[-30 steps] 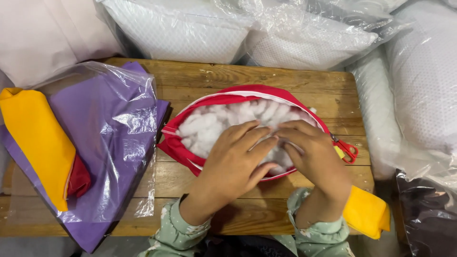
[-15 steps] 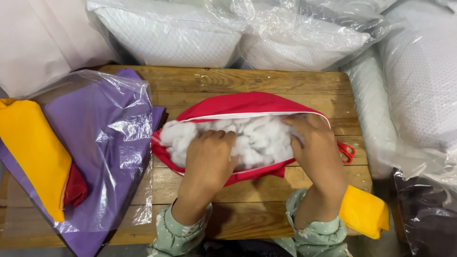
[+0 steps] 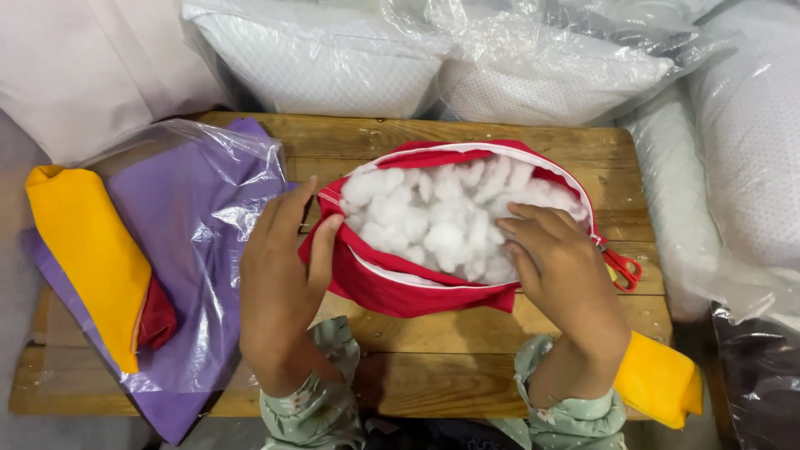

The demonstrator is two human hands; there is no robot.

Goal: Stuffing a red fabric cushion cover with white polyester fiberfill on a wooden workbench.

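Observation:
A red fabric cover (image 3: 392, 287) lies on the wooden table (image 3: 467, 137) with its zip opening wide. White fluffy stuffing (image 3: 442, 217) fills it. My left hand (image 3: 279, 275) grips the left end of the cover's edge, thumb over the rim by the zip. My right hand (image 3: 558, 267) rests on the stuffing at the right side, fingers pressing into it. Red scissor handles (image 3: 623, 268) show just right of the cover.
A purple cloth in clear plastic (image 3: 200, 225) and a folded yellow cloth (image 3: 87, 250) lie at the left. Another yellow cloth (image 3: 658, 379) hangs at the table's front right. Bagged white pillows (image 3: 333, 62) crowd the back and right side.
My left hand has come off the stuffing and moved left to take the cover's edge. My right hand has stayed on the stuffing at the right. The opening now gapes wider.

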